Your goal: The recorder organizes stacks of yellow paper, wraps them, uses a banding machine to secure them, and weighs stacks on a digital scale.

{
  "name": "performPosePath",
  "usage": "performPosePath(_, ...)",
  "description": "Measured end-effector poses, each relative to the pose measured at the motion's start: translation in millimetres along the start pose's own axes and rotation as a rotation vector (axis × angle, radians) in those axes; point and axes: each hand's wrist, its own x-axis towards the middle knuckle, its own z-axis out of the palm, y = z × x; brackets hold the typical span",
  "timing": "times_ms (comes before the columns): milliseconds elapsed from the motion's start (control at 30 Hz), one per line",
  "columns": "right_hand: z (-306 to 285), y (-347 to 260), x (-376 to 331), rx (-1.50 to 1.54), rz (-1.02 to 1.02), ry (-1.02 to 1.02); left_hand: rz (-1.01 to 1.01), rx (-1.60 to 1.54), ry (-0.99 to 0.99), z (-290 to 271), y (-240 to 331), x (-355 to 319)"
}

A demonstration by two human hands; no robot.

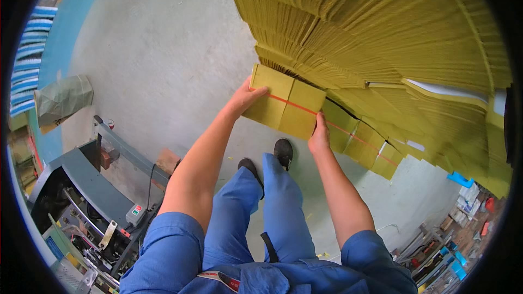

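While left grip (243, 100) and right grip (320, 135) pinch a yellow bundle (297, 90), grey floor (163, 43) spreads below — stacks (370, 27) right, machine (90, 182) left.

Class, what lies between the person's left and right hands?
In the head view, a yellow bundle with an orange line across it spans from the left hand to the right hand.

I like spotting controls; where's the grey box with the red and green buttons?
In the head view, the grey box is lower left, by the machine, left of the left sleeve.
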Motion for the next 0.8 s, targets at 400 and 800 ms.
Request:
performPosePath(400,-55,11,-184,-1.065,0.067,-0.403,0.093,0.617,0.582,20,-58,-158)
performPosePath(800,-49,-28,-329,-1.942,-0.498,-1.767,-0.608,-0.115,1.018,92,-246,-648)
